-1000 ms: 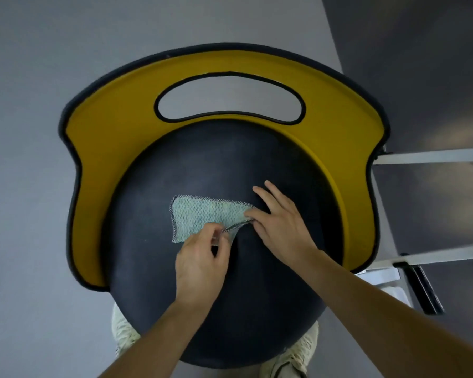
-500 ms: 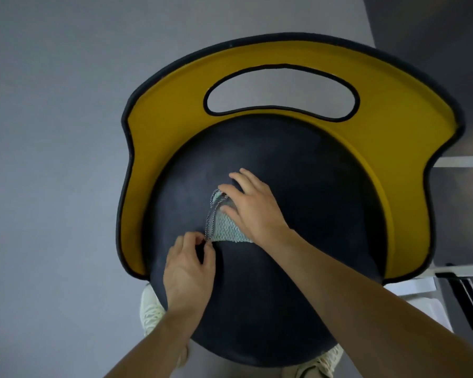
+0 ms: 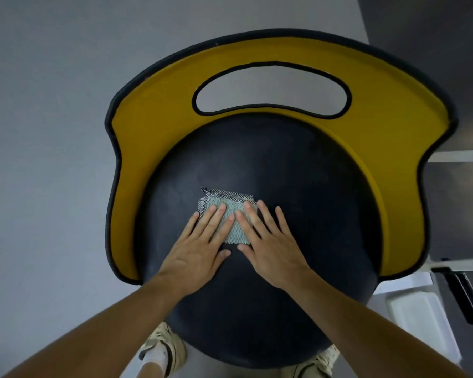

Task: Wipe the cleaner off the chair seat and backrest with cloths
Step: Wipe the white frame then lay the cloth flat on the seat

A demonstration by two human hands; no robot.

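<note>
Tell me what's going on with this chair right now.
A person stands over a chair and presses both hands flat on a small folded teal cloth in the middle of the dark round seat. The left hand covers the cloth's left side, the right hand its right. The yellow backrest is untouched at this moment.

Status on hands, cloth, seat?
Left hand and right hand flat, open, pressing folded cloth onto black seat. Yellow backrest untouched. Nothing in the way.
</note>
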